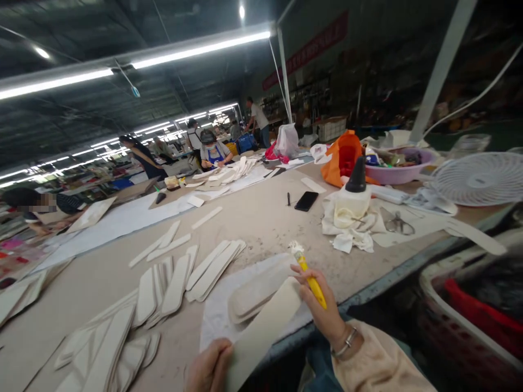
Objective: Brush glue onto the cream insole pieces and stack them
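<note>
My left hand is at the bottom edge, fingers closed on the lower end of a long cream insole strip that slants up to the right. My right hand pinches the strip's upper end and also grips a yellow-handled glue brush, bristles pointing up. Just beyond the strip, a stack of similar cream pieces lies on a white sheet on the table.
Rows of cream strips fan over the long beige table. A glue bottle with a black nozzle, rags, a black phone, scissors, an orange bag, a pink basin and a white fan stand right. Other workers sit far left.
</note>
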### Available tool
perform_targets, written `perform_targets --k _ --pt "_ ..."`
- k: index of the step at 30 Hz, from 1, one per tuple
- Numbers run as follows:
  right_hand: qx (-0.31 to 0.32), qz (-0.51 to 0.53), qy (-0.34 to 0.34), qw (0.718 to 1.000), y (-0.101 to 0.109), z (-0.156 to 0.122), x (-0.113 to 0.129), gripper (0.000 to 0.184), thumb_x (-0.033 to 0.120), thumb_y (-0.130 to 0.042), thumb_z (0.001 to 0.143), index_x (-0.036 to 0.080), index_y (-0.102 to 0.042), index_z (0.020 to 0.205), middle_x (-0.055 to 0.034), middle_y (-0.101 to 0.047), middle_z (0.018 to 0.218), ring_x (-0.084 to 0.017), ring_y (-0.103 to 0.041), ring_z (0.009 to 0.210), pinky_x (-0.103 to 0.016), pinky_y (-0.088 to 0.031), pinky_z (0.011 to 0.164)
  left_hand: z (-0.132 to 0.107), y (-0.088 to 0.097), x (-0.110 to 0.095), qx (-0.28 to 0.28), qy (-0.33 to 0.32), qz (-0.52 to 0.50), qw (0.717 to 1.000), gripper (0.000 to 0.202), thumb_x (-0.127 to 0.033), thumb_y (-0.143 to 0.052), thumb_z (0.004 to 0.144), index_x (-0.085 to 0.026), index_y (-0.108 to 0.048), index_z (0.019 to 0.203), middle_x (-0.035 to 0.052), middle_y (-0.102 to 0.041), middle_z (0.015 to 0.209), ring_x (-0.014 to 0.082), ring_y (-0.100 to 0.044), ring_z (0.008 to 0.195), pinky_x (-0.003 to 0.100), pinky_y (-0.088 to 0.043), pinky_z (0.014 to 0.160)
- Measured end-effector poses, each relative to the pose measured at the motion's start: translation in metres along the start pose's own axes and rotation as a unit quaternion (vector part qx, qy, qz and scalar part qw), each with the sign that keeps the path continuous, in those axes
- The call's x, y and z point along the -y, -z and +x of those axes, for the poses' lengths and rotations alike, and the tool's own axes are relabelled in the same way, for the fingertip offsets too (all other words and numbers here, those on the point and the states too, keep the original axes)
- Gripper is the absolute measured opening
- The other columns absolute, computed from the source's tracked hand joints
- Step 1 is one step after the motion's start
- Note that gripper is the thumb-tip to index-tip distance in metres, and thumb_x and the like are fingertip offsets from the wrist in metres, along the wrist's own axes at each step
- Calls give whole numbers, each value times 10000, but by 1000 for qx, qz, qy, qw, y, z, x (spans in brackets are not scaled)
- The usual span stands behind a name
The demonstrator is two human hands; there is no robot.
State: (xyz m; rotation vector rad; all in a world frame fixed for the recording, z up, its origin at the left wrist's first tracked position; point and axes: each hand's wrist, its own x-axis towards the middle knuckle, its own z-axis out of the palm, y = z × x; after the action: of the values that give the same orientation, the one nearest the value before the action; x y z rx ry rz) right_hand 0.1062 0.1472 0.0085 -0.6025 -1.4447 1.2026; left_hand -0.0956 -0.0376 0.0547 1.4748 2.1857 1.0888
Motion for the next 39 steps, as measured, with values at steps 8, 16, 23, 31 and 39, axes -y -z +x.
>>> perform_targets --k 8,16,23,31,39 --pt "-69 -140 23 988 5 5 0 187 287 -582 842 237 -401 831 -56 -674 958 -182 -647 908 -342 -491 831 8 -16 5 144 129 -285 939 328 -460 -628 752 -202 -569 946 -22 -513 696 94 -461 594 195 -346 514" --pt "-56 -285 61 955 -3 50 -17 169 375 -558 846 233 -468 863 -57 -695 992 -208 -669 879 -320 -520 721 70 -7 15 61 177 -307 933 426 -347 -720 653 -147 -533 979 -36 -527 683 81 -485 595 196 -384 530" --pt "-15 -345 51 937 -8 81 -30 139 357 -476 884 223 -514 899 -66 -695 940 -214 -667 823 -316 -504 704 112 -11 21 51 167 -93 980 354 -383 -648 650 -155 -521 888 -68 -505 556 91 -473 492 220 -380 477" --pt "19 -393 39 919 -2 81 -49 115 287 -474 874 209 -533 934 -61 -676 915 -204 -642 809 -304 -478 706 119 -13 30 86 156 10 984 380 -419 -629 671 -133 -613 921 -30 -578 571 129 -537 527 251 -385 536" --pt "24 -419 27 907 -1 81 -54 112 278 -471 871 210 -539 929 -54 -653 857 -205 -612 782 -304 -445 697 123 -13 36 107 133 70 983 426 -444 -628 673 -120 -677 945 -11 -602 570 146 -539 546 265 -373 571"
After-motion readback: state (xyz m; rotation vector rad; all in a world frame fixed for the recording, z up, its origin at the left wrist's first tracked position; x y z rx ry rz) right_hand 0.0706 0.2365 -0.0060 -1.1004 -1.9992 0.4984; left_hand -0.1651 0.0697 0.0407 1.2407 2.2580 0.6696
